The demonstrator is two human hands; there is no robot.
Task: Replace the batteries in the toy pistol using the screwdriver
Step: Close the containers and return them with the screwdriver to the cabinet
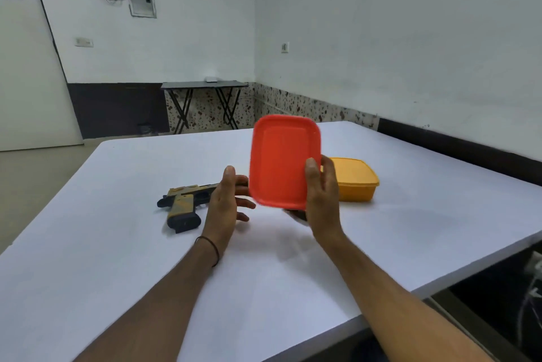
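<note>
Lid (281,159), red: raised near-upright above white table (117,244). Right hand (321,194): thumb and fingers clasping lid's right edge. Left hand (225,200): fingers spread loose, holding nothing, just beside lid's lower left edge. Toy pistol (181,203): flat on table, left of left hand, muzzle end hidden behind it. Yellow container (356,182): on table behind right hand.

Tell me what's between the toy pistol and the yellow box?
In the head view: the left hand, open, and the red lid held up by the right hand.
</note>
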